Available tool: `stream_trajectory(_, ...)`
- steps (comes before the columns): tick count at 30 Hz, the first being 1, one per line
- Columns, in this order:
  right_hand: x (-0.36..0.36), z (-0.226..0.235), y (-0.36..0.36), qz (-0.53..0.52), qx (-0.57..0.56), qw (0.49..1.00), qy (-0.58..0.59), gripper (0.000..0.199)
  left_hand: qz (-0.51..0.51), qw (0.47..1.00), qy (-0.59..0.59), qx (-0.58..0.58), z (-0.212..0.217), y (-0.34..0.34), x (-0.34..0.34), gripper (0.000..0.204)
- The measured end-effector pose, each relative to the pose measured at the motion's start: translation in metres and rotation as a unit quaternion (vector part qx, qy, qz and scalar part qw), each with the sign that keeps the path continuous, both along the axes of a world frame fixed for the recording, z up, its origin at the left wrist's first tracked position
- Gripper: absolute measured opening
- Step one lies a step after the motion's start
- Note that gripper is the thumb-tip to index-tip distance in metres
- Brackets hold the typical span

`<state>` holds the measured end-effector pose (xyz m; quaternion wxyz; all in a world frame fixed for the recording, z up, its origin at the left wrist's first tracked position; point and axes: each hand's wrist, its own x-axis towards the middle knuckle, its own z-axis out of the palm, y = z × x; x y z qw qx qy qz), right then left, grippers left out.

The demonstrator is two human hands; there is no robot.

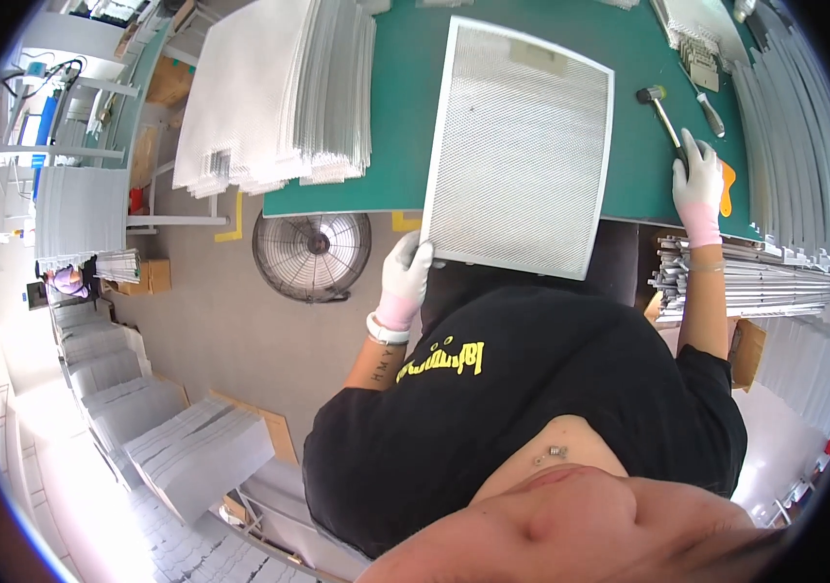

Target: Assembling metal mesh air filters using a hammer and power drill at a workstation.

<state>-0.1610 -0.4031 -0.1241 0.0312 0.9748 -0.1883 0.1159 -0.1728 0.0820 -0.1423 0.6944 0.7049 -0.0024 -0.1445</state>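
One loose pinch could let the mesh panel [524, 151] slip off the table [400, 121], since its lower end overhangs the near edge — a knock could start it. The left hand [406, 282] grips the panel's near-left corner; the panel lies between both hands, well apart from the right hand [699, 189], fingers at the mallet's [652, 95] handle — whether closed, I cannot tell.

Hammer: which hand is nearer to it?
Right. The right hand is at the handle of the hammer; the left hand is farther, at a corner of the mesh panel.
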Motion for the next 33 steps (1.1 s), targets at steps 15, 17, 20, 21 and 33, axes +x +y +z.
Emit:
stream_trajectory(15,-0.128,0.134,-0.010,0.362,0.366,0.825,-0.235,0.032,-0.175,0.854,-0.426,0.241,0.150,0.016,0.063,0.022)
stream_trajectory(17,-0.166,0.132,-0.011,0.223,0.342,0.876,-0.255,0.040,-0.177,0.840,-0.459,0.230,0.152,-0.001,0.068,0.028)
stream_trajectory(20,-0.214,0.144,-0.030,0.150,0.337,0.832,-0.414,0.046,-0.115,0.867,-0.463,0.148,0.155,-0.006,0.079,0.035)
stream_trajectory(21,-0.224,0.151,-0.038,0.090,0.320,0.792,-0.512,0.050,0.004,0.818,-0.529,0.226,0.158,0.002,0.086,0.036)
stream_trajectory(33,-0.212,0.332,-0.236,-0.059,0.381,0.769,-0.511,0.054,0.113,0.696,-0.146,0.694,0.180,0.077,0.150,0.083)
